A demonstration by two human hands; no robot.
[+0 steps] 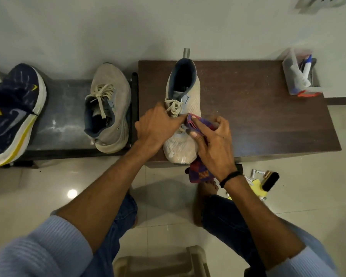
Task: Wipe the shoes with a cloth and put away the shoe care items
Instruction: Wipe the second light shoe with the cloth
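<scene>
From the head view, the beige shoe (194,92) stands on the dark worktop (258,116) with its toe toward the person. Wiping it well likely means pinning it at the laces while the checkered cloth (200,174) is drawn in firm, short strokes over the mesh upper and round the toe. The left grip (158,124) is clenched over the lacing and braces the shoe, while the right grip (214,140) grasps the cloth, thumb and fingers pressing it to the upper, its loose end hanging past the worktop edge below the toe.
</scene>
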